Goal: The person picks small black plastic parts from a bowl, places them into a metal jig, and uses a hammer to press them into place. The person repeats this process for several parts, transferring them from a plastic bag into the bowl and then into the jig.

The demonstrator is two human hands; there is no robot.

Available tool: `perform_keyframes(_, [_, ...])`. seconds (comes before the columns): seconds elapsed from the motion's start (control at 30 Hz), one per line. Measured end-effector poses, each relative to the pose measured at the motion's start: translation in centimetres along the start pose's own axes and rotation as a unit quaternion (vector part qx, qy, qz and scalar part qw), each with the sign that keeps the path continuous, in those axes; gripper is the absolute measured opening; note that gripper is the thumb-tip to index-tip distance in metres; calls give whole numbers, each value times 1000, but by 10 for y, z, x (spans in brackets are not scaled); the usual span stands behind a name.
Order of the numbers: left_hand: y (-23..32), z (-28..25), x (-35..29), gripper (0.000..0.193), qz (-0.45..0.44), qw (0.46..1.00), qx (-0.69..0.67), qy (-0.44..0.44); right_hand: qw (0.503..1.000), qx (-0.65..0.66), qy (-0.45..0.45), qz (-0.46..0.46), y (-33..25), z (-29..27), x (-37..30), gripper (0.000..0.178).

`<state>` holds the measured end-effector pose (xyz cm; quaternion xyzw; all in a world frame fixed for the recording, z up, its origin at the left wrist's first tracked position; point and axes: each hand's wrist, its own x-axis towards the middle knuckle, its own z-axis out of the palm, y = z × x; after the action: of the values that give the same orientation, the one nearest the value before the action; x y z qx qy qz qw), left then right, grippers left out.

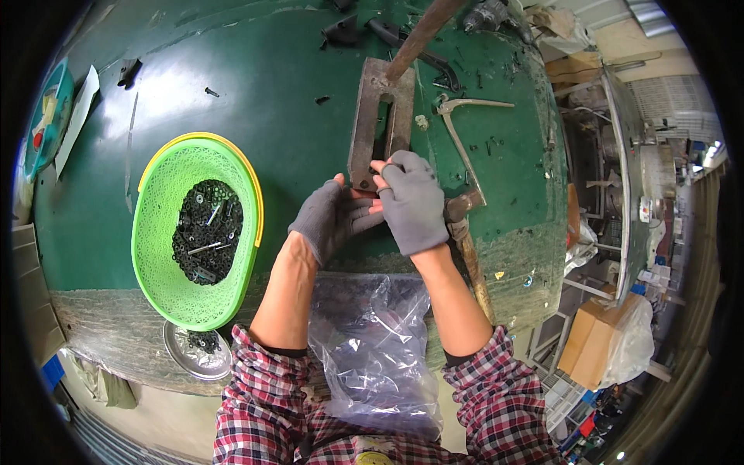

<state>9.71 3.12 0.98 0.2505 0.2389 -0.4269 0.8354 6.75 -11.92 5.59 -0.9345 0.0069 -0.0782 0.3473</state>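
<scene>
A rusty metal block point(363, 128) with a long slot lies on the green tabletop in front of me. My left hand point(329, 219), in a grey fingerless glove, rests at its near end. The left thumb is up beside the block, apart from the fingers, which stretch to the right. My right hand point(412, 203), gloved alike, bends over the slot's near end with thumb and fingertips pinched together. Anything between them is too small or hidden to make out. Beside the right hand lies a hammer point(463, 204), its wooden handle pointing toward me.
To the left stands a green basket point(147, 232) holding small black rings and a few metal pins. A metal dish point(177, 353) sits nearer. Clear plastic sheeting point(372, 341) covers my lap. Pliers-like metal tool point(457, 132), wooden handle point(426, 35) and black parts point(341, 31) lie farther off.
</scene>
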Motion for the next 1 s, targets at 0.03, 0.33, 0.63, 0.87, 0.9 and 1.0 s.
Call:
perform_keyframes(0.03, [1,1,0,48,-2,1000,3,9,1000,5,-14,-2,4,2,0,23])
perform_keyframes(0.33, [-4,3,5,37,-3,997,15,70,988,-13,27,-151,-1,6,-20,7])
perform_keyframes(0.63, [-10,14,-1,40,19,992,81,91,994,-19,102,30,26,-17,-18,10])
perform_keyframes(0.87, [-18,15,-2,45,56,991,75,98,982,-146,91,-76,19,-7,-23,4])
perform_keyframes(0.9, [-18,15,-1,45,52,991,59,107,979,-156,93,-90,17,-1,-26,7])
perform_keyframes(1.0, [-25,-3,14,45,86,990,69,84,982,-85,28,-164,3,8,-33,7])
